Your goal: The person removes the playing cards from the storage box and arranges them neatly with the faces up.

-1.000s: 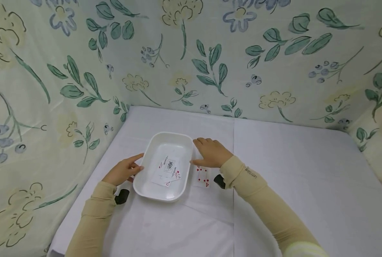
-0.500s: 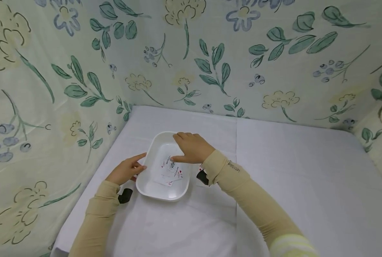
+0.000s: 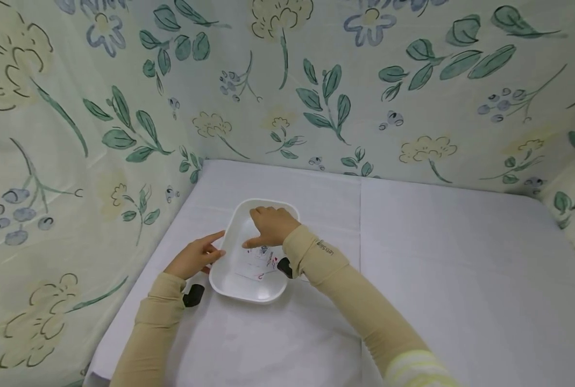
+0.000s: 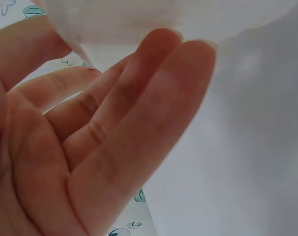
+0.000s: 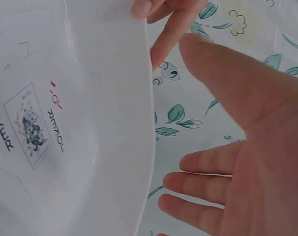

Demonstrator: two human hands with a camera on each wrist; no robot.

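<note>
- A white tray [image 3: 229, 279] is set on the white table [image 3: 437, 258], near the left rear corner.
- The tray's left rim is touched by the left hand [image 3: 193, 259]; its fingers [image 4: 139, 123] are held straight and together, nothing being gripped.
- The right hand [image 3: 270, 226] is held over the tray, fingers [image 5: 198, 172] slightly apart and relaxed, nothing being clasped.
- Playing cards [image 3: 260, 260] are seen lying face up on the tray's floor, below the right hand; a joker card [image 5: 33, 123] is shown in the right wrist view.
- The table is backed by a floral cloth [image 3: 122, 107].
</note>
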